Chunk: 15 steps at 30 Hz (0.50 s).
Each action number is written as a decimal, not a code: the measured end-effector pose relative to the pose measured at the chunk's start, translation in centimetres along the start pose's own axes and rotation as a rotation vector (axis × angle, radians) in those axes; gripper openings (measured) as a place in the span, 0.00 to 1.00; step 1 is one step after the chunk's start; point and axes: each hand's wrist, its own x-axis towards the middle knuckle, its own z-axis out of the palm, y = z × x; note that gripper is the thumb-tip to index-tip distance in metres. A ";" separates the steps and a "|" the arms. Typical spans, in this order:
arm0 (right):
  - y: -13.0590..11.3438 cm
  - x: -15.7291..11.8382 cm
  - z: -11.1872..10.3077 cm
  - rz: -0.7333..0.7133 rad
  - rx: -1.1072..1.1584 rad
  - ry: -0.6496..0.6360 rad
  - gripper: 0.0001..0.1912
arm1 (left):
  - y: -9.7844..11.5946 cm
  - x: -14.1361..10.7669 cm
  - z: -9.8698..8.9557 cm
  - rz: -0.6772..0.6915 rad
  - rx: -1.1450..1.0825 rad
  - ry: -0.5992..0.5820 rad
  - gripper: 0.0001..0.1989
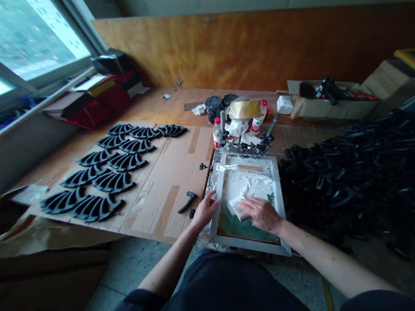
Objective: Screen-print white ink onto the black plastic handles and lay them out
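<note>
Holding a bunched white cloth (237, 208) in the right hand (262, 213), with fingers closed over it and bent down toward the mesh. Pressing near the middle of a grey-framed screen (249, 244), taken here as the centre of the clock. Resting the left hand (206, 208) at 9 o'clock, by the frame's outer edge, with fingers loosely curled and slightly parted (cannot tell from this angle whether gripping or only touching). Facing a whitish, wrinkled patch (259, 184) on the mesh, toward 1 o'clock from the cloth. Having, beyond the left hand at 9 o'clock, a curved black piece (188, 203) on a cardboard sheet (172, 172), then rows of black fan-shaped parts (114, 181) between 9 and 10. Meeting metal clamp fittings (244, 147) at 12 o'clock, then a red-capped bottle (257, 125) and a yellowish block (245, 109) farther off. Seeing a dark tub (213, 109) at 11, a filled carton (313, 109) at 1, and a heap of black parts (356, 186) between 2 and 3.
</note>
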 end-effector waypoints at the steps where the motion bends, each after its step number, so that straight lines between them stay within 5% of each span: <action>1: -0.1 -0.1 -0.2 0.011 0.029 -0.014 0.14 | 0.1 0.0 0.0 0.002 -0.009 -0.003 0.29; 4: 0.3 1.8 -1.6 0.162 0.110 -0.010 0.10 | 0.6 -0.3 -0.3 -0.001 -0.043 -0.025 0.29; 9: 4.4 7.1 -5.7 0.452 0.077 0.159 0.29 | 3.5 -1.5 -2.1 0.020 -0.234 -0.082 0.33; 12: 9.1 5.8 -8.5 0.614 0.154 0.287 0.24 | 6.8 -2.0 -3.3 0.064 -0.401 -0.054 0.29; 15: 13.0 1.4 -9.4 0.865 0.247 0.443 0.21 | 10.8 -1.3 -3.9 0.148 -0.585 0.038 0.31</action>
